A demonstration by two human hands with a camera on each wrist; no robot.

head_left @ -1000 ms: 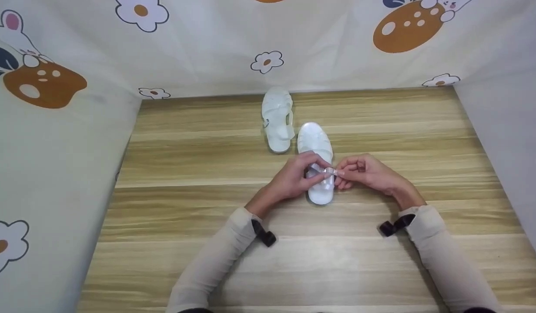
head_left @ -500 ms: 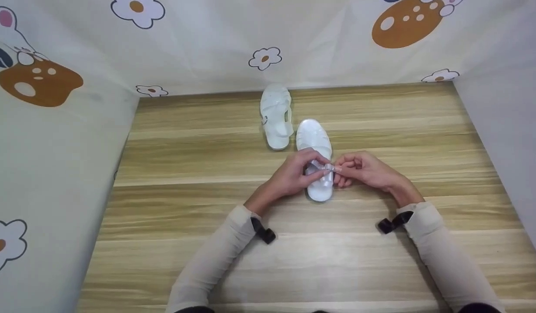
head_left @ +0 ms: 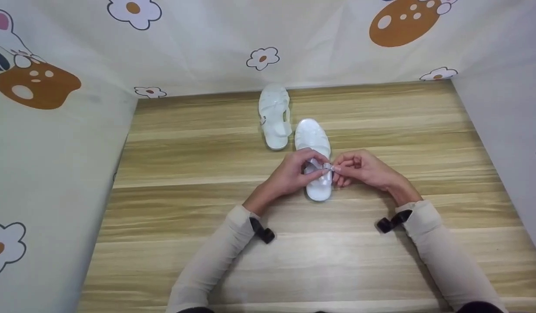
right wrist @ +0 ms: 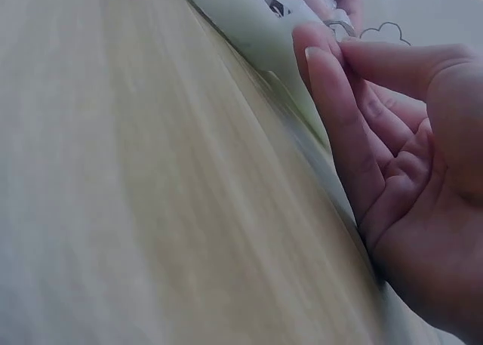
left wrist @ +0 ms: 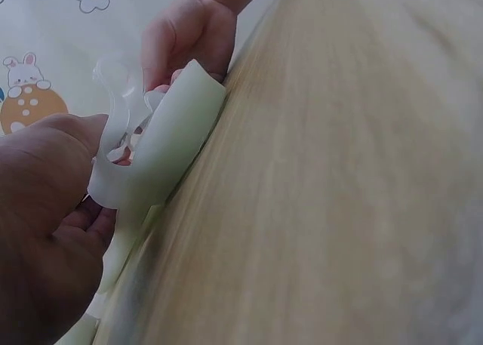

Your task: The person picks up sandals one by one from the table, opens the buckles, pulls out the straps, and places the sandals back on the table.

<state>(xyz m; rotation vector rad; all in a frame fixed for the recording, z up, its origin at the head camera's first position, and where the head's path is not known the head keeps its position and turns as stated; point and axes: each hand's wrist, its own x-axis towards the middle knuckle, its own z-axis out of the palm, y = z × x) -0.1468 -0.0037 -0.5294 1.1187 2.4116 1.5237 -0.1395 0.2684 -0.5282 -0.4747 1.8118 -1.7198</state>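
A white jelly-like sandal (head_left: pixel 312 134) lies sole down on the wood-patterned surface, toe away from me. From its left side my left hand (head_left: pixel 289 174) reaches over and pinches the strap by the small buckle (head_left: pixel 327 166). On the other side my right hand (head_left: pixel 367 170) pinches the strap's end between thumb and index finger, its other fingers curled. The heel part (left wrist: pixel 175 137) stands up in the left wrist view. In the right wrist view a metal buckle (right wrist: pixel 343 28) shows just beyond the right fingertips. Whether the strap passes through it, I cannot tell.
A second white sandal (head_left: pixel 274 106) lies farther back to the left, near the back wall. Pale printed fabric walls (head_left: pixel 207 52) border the wood-patterned surface (head_left: pixel 185 156) at the back and both sides.
Both hands stay at the buckle of the nearer sandal. The right fingertips have come slightly closer to the left ones. The whole head view has shifted a little.
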